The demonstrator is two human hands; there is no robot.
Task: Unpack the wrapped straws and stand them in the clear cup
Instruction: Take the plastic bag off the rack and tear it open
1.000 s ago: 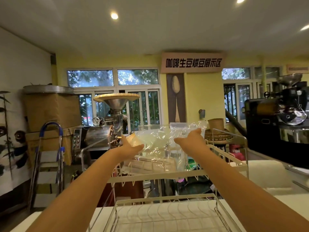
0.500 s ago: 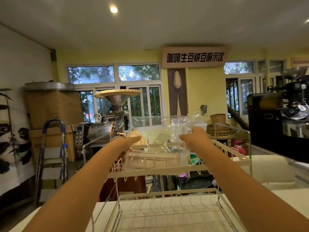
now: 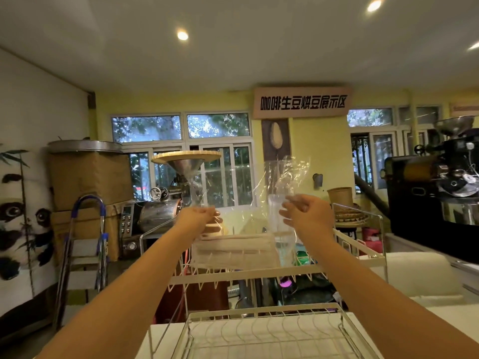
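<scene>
Both arms stretched out over the white wire rack (image 3: 259, 273). Left hand (image 3: 198, 217) pinching one edge of the clear crinkly wrapper (image 3: 259, 193), fingers curled round the film. Right hand (image 3: 305, 216) gripping the opposite edge, fingers loosely bent. Film pulled wide between the two hands, glossy and creased, rising above them. Pale paper-wrapped straws (image 3: 233, 251) lying bundled flat on the rack's upper tier, below the film. Clear cup (image 3: 278, 221) upright just beside the right hand, blurred through the plastic.
</scene>
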